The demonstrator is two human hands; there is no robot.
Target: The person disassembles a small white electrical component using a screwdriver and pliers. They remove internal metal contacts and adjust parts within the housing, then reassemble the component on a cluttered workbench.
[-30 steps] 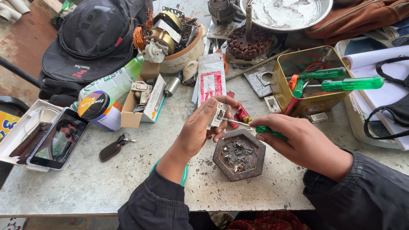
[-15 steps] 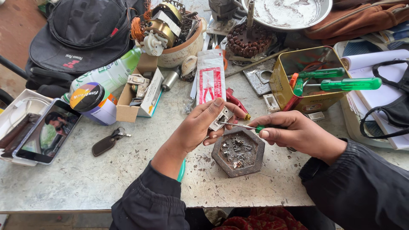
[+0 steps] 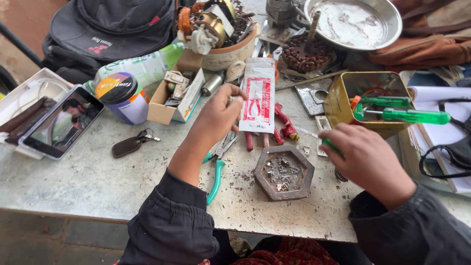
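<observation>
Hexagonal dish (image 3: 283, 172) is sitting on the table (image 3: 88, 181), between the left hand (image 3: 218, 115) and right hand (image 3: 365, 157); pliers (image 3: 218, 164) are lying just left of the dish, under the left wrist; tin box (image 3: 343, 100) is standing behind the right hand, holding screwdrivers (image 3: 407, 115); phone (image 3: 61, 122) is lying far left; keys (image 3: 132, 143) are lying between phone and pliers.

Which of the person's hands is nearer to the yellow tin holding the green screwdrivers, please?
The right hand. It rests on the table just below the yellow tin, near its front edge. The left hand is farther off to the tin's left, beyond the white and red packet.
</observation>
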